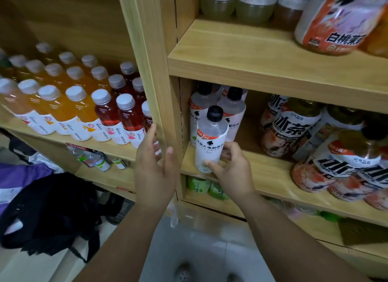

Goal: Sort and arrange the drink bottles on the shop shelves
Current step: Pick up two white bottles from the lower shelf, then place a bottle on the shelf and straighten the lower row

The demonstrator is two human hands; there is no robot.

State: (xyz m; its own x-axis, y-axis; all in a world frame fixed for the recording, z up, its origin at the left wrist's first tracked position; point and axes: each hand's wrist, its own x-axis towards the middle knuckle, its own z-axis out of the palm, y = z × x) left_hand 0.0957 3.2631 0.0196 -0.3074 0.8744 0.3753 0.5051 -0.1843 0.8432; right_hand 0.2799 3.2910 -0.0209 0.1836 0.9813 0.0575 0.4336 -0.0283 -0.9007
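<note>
Wooden shelf [262, 172], black-capped bottle [211, 143] at edge, right hand [233, 170] fingers curled round it, left hand [155, 172] fingers straight

Pale wood-grain shelf boards [273, 57] and upright post [147, 50], matt and smooth. Clear glossy plastic on the black-capped bottle [211, 143], under a smooth white printed sleeve. Ribbed white plastic caps on the juice bottles [79, 107] at left. Shiny printed wraps on the tea bottles [294, 132] at right. Matt black cloth bag [52, 208], near left.
</note>
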